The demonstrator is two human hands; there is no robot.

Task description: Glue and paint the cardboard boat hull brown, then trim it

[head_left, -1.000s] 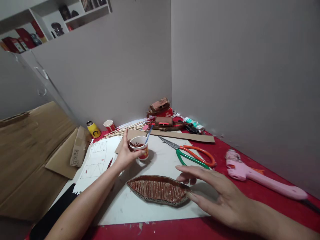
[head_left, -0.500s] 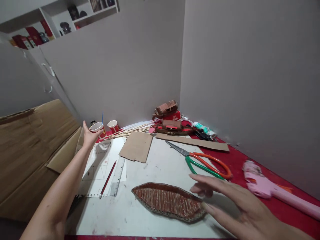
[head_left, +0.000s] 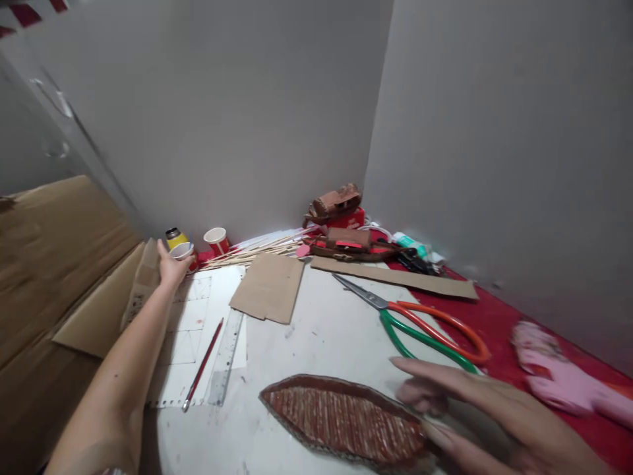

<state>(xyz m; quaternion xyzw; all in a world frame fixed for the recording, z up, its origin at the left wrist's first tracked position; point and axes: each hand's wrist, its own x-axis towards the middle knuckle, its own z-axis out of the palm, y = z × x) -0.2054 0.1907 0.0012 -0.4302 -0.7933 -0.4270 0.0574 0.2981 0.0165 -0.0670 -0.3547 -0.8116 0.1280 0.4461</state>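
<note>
At the back left, my left hand [head_left: 172, 267] is closed round a red and white paper cup [head_left: 182, 251]. A bit of blue shows at that cup's rim; its contents cannot be made out. In front of me lies a small brown boat model [head_left: 346, 419] with a slatted reddish floor and a cardboard edge. My right hand [head_left: 489, 415] hovers by the boat's right end, fingers apart. Its thumb is at that end; whether it touches is unclear. Large scissors [head_left: 395, 307] with orange and green handles rest just beyond my right hand.
A drawn-on sheet [head_left: 185, 316] lies left with a pencil [head_left: 204, 366] and clear ruler [head_left: 228, 359]. Cardboard pieces [head_left: 270, 287], thin sticks [head_left: 257, 251], two finished boats [head_left: 349, 244], a second cup [head_left: 216, 241] and a yellow bottle [head_left: 175, 237] stand behind. A pink glue gun [head_left: 554, 376] lies right.
My left hand and its cup have moved slightly left and down, uncovering the yellow bottle. The blue stick no longer stands up from the cup. My view has tilted down.
</note>
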